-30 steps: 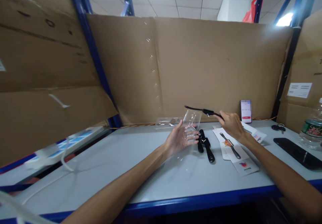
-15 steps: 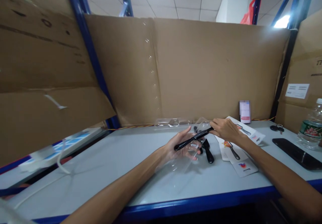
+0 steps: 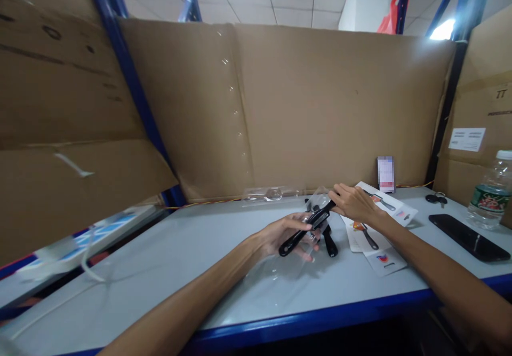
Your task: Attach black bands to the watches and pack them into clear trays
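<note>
My left hand [image 3: 286, 233] holds a clear plastic package [image 3: 310, 238], its fingers curled around it. A black-handled tool [image 3: 296, 241] lies across that hand, with its handle pointing down to the left. At the tool's upper end, my right hand [image 3: 350, 201] has its fingers closed on it. More black-handled tools [image 3: 330, 243] lie on the table just behind and right of my left hand. Printed cards [image 3: 372, 244] showing a tool with a dark handle are spread under and beside my right forearm.
Another clear plastic shell [image 3: 272, 195] lies by the cardboard wall [image 3: 300, 105]. On the right are an upright phone [image 3: 386, 174], keys [image 3: 436, 199], a black phone-like slab [image 3: 468, 237] and a water bottle [image 3: 491, 193]. A power strip [image 3: 80, 244] is at left.
The tool's handle end has swung lower and now slants more steeply. My left thumb has come down over the tool. The whole view has shifted slightly.
</note>
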The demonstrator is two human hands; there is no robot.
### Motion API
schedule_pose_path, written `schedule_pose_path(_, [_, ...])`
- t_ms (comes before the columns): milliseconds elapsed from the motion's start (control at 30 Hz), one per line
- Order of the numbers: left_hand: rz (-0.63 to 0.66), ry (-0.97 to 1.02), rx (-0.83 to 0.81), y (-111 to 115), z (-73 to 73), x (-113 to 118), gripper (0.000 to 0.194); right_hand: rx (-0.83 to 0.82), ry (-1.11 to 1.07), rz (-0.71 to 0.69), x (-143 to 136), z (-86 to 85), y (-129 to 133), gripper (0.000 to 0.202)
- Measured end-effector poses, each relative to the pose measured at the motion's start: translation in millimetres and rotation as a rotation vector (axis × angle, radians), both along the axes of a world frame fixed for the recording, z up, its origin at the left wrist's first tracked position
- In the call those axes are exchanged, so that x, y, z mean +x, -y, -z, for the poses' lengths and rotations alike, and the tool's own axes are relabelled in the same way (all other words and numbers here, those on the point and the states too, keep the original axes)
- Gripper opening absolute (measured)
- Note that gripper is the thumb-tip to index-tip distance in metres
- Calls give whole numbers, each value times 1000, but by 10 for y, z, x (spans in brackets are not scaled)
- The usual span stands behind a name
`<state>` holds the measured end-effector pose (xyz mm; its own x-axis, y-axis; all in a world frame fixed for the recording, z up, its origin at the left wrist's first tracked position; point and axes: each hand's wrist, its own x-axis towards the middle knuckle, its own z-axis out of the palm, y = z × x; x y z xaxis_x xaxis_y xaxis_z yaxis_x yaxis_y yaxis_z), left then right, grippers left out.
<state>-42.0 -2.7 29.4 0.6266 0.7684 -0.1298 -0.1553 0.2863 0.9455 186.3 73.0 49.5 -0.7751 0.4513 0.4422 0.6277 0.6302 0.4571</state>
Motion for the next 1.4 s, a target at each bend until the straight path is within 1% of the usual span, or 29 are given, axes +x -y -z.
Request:
schedule_pose_path(100, [23,6,2,11,40,26,33,-21,-23,17,-28,-11,32,36])
schedule_pose_path(200, [48,19,9,21,62,49,29,-75,-37,70,-60,-33,66,41])
schedule_pose_path(300, [19,73,-11,17,39,56,21,-125,-66,152,-46,-80,64,43])
schedule_pose_path(333, [-15,104,-21,11,27,59,23,-141,-81,191,-28,-102,56,42])
schedule_pose_path(433, [-135,210,-54,-20,5,75,44,-207,-138,343,42,-172,35,32])
schedule_pose_path(467, [-158,237,-69,-32,7,82,48,-233,-158,387,64,-193,32,29])
schedule_pose_path(533, [-165,269,-102,-54,20,92,50,-274,-191,437,97,-227,33,28])
schedule_pose_path(633, [-112,278,-124,-66,27,86,50,-295,-224,450,120,-253,26,28])
schedule_pose_path(700, [-86,267,-129,-59,12,68,56,-303,-266,440,122,-248,-4,29])
schedule_pose_path(767, [-87,247,-120,-45,-10,45,63,-331,-334,418,113,-218,-57,34])
schedule_pose_path(867, [-86,233,-90,-32,-22,23,61,-443,-470,382,80,-147,-141,32])
schedule_pose_path(933, [-71,240,-76,-35,-9,23,57,-594,-581,323,54,-110,-161,30])
schedule_pose_path(1000, [-77,257,-55,-45,12,34,56,-822,-699,203,35,-104,-138,30])
schedule_pose_path(1067, [-127,290,-19,-58,31,49,56,-1054,-786,59,27,-128,-81,29])
schedule_pose_path(1100, [-167,305,-5,-65,39,56,56,-1130,-810,-1,23,-145,-47,29])
schedule_pose_path(1133, [-215,315,6,-72,46,62,55,-1168,-819,-49,17,-161,-13,30])
schedule_pose_path(1167, [-274,321,13,-80,53,67,55,-1161,-819,-78,6,-171,19,31])
schedule_pose_path(1200, [-340,326,17,-89,62,69,55,-1106,-817,-87,-11,-174,49,31])
schedule_pose_path(1267, [-476,342,32,-112,85,68,55,-872,-814,-52,-66,-149,105,30])
schedule_pose_path(1333, [-587,373,44,-137,115,62,55,-608,-789,22,-135,-96,161,23])
schedule_pose_path(1367, [-621,394,46,-149,128,58,55,-511,-759,60,-169,-68,191,19])
schedule_pose_path(1400, [-643,416,46,-159,139,56,55,-448,-719,96,-200,-44,224,18])
